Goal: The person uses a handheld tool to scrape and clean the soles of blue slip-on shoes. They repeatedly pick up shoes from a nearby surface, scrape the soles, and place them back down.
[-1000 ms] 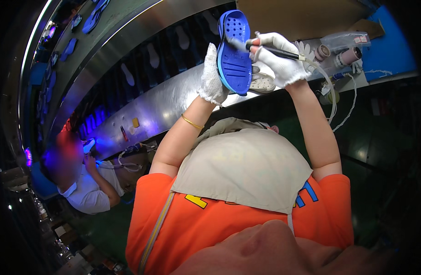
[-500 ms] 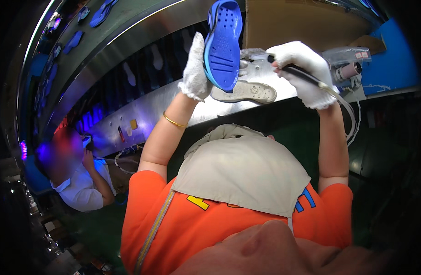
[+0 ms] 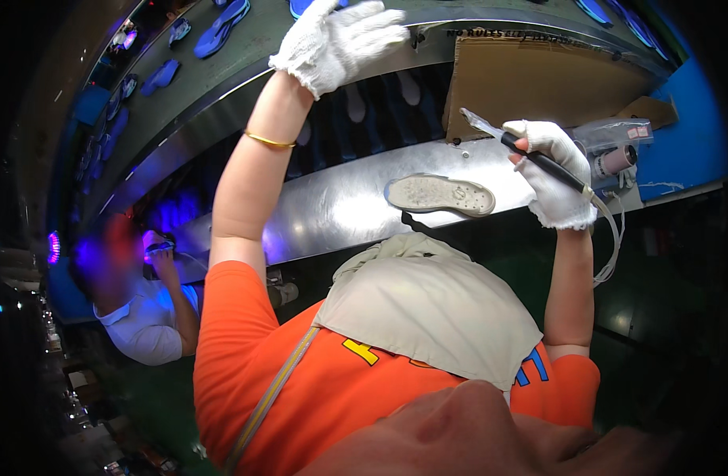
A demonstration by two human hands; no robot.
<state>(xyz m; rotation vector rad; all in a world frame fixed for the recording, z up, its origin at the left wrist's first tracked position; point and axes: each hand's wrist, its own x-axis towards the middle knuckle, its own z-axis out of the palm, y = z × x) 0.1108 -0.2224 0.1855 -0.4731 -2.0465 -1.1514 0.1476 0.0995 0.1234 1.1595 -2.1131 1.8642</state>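
Note:
My left hand (image 3: 336, 47), in a white knit glove, reaches over the edge of the conveyor belt with its fingers stretched out and nothing in it. Just behind it, a blue shoe sole (image 3: 307, 8) shows in part on the belt at the top edge. My right hand (image 3: 558, 170), gloved with some fingertips bare, is closed round a black-handled brush (image 3: 548, 165) with a pale tip pointing up-left. Thin tubing (image 3: 614, 230) trails from the handle's rear end. On the metal bench lies a grey-white shoe-shaped piece (image 3: 439, 194), touched by neither hand.
The conveyor belt (image 3: 257, 40) carries several blue soles. A cardboard sheet (image 3: 530, 87) stands behind the metal bench (image 3: 332, 198). Near my right hand are a pinkish spool (image 3: 614, 161) and a clear plastic bag (image 3: 606, 133). A person in white (image 3: 146, 325) sits at far left. Dark soles fill a lower shelf.
My left hand has moved up and left to the belt and let go of the blue sole. My right hand has lowered slightly, and the brush's pale tip now shows.

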